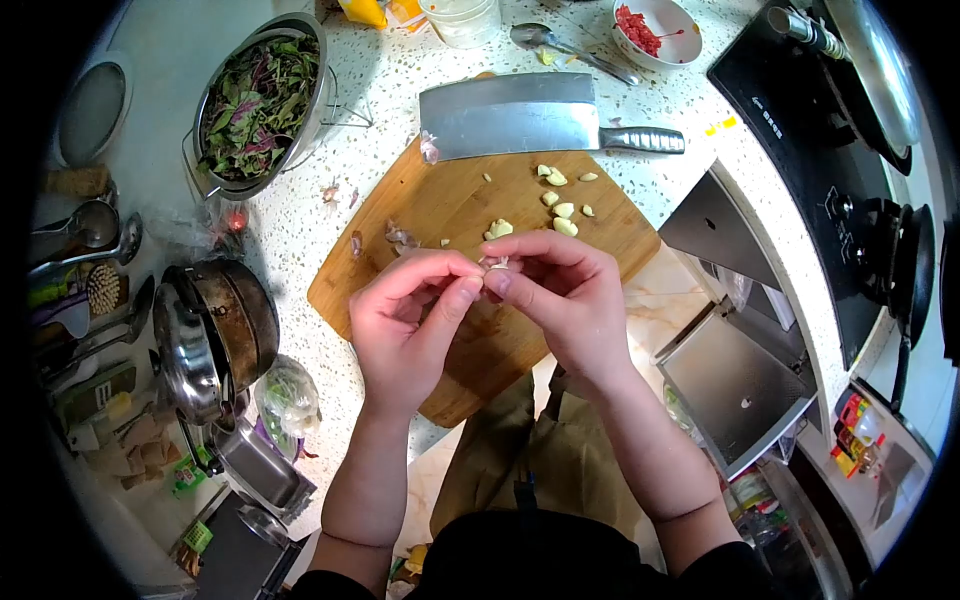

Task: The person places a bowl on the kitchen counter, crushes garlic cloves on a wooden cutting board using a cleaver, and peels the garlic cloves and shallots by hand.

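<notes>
Above the wooden cutting board (430, 215), my left hand (405, 320) and my right hand (570, 310) meet fingertip to fingertip. Both pinch a small garlic clove (495, 264) with pale skin on it, mostly covered by the fingers. Several peeled garlic cloves (564, 226) lie on the board beyond my right hand, and another piece (499, 229) sits just past my fingertips. Papery garlic skins (401, 238) rest on the board beyond my left hand. A cleaver (510, 115) lies flat across the board's far edge, its handle pointing right.
A colander (322, 95) of leafy greens stands at the back left. Behind the cleaver are a spoon (575, 52) and a bowl (690, 45) with chopped red food. The stove (790, 170) is on the right, above an open drawer (740, 390). Pots (190, 345) stand at left.
</notes>
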A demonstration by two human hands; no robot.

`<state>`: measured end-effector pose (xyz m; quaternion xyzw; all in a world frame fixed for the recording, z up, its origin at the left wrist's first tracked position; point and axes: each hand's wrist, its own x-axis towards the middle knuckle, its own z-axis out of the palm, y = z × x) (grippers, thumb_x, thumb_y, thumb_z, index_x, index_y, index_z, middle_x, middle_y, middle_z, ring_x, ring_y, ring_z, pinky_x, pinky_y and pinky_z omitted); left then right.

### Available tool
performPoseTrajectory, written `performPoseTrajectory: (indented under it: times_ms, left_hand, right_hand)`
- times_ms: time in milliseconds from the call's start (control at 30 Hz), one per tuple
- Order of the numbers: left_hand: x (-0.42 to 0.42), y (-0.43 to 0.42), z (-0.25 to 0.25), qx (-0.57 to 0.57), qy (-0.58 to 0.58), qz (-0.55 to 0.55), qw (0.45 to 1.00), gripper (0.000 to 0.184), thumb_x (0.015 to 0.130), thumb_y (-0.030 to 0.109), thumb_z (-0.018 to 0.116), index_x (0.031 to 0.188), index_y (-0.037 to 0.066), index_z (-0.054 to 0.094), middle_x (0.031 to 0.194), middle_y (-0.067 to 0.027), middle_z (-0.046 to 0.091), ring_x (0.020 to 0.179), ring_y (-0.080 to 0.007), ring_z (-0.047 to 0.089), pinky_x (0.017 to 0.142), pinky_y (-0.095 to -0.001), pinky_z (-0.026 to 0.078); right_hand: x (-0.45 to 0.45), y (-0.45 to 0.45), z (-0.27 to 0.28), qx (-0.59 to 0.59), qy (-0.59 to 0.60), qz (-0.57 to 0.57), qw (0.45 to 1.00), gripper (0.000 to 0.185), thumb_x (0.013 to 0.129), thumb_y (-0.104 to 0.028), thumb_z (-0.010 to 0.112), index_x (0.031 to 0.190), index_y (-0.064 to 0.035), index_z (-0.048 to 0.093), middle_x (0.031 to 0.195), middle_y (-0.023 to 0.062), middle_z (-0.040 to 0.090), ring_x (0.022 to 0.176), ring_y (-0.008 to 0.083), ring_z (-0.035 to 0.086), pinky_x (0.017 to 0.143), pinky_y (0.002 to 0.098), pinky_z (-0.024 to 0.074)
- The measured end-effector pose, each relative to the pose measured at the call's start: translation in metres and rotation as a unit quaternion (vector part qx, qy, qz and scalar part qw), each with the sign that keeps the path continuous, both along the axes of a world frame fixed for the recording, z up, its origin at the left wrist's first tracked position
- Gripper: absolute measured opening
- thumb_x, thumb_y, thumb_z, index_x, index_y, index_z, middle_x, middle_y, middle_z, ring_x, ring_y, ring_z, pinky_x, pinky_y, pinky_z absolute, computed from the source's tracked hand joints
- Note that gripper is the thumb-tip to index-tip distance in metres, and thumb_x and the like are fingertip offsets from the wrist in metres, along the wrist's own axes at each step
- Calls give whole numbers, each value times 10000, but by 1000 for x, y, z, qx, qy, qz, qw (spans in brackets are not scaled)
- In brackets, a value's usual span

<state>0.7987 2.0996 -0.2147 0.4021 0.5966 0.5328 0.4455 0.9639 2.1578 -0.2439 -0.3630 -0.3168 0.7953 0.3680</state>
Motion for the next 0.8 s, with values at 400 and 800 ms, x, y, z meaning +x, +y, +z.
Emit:
performPoseTrajectory:
  times_ms: [400,800]
  left_hand:
    - [-15,1,-31,-108,264,21,958,75,961,-12,718,1026,10,750,1028,-77,755,899,-161,714,844,-281,552]
    - [-50,70,-66,20,579,10,815,272,888,120,794,1152,78,747,1156,-93,693,1104,-309,640,955,-421,543]
  right_hand:
    - [8,12,-29,539,-432,77,719,250,867,-61,791,1116,-62,769,1215,68,724,1195,301,661,991,453,535]
    - [12,109,-46,575,-469,17,670,77,830,-49,720,906,-65,716,977,78,686,952,343,626,873,439,548]
